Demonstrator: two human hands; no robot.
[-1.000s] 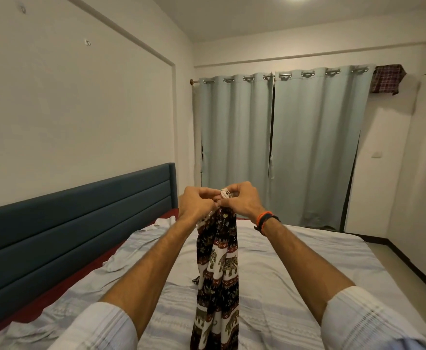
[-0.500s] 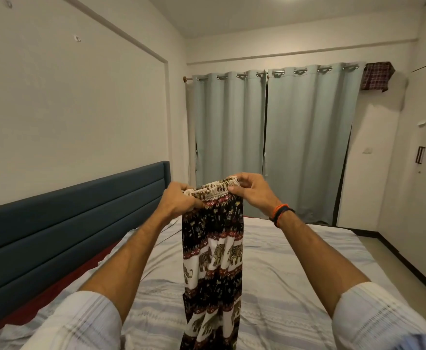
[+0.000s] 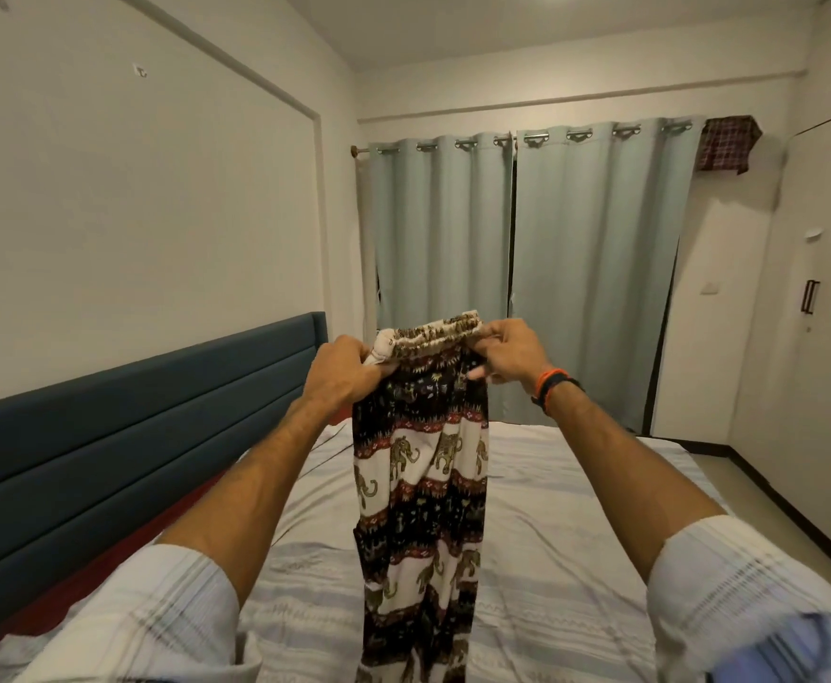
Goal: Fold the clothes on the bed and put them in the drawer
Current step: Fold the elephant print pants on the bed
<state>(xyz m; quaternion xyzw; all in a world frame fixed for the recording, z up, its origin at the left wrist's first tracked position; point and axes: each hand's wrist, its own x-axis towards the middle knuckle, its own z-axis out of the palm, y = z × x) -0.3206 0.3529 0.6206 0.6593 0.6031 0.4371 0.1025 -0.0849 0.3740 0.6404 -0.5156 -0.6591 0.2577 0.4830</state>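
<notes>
Elephant-print black, white and red cloth pants (image 3: 421,490) hang over the striped grey bed (image 3: 576,525); left hand (image 3: 342,369) and right hand (image 3: 507,350) fingers pinch the waistband.

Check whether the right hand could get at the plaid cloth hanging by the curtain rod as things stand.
Probably not: the right hand is gripping the elephant-print trousers, and the plaid cloth hangs high across the bed.

The elephant-print trousers (image 3: 421,490) hang upright above the bed (image 3: 576,525), held at the pale elastic waistband. Their cloth shows dark and cream bands with elephants and red borders. The legs fall straight down, together, out of the lower edge of view.
</notes>
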